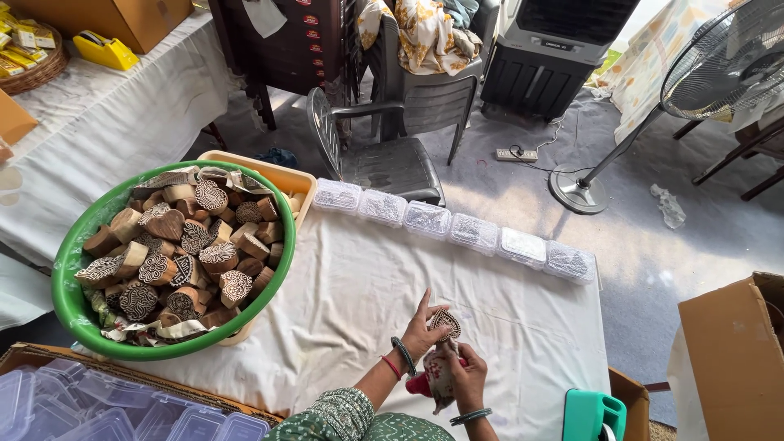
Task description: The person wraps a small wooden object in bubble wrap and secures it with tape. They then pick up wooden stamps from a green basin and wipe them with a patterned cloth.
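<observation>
My left hand [422, 332] holds a small carved wooden stamp block [446, 322] with a leaf-shaped patterned face, fingers partly spread. My right hand [465, 376] is closed on a patterned cloth [438, 377] with a red edge, pressed against the block from below. Both hands hover over the white cloth-covered table [367, 286] near its front edge. A green basin [69, 278] heaped with several carved wooden stamp blocks [192, 249] sits to the left.
A row of clear lidded plastic boxes [453, 229] lines the table's far edge. Empty clear containers [98, 412] fill a cardboard tray at bottom left. A teal tape dispenser [594, 415], a cardboard box [731, 355], a standing fan [719, 57] and grey chairs [392, 159] surround the table.
</observation>
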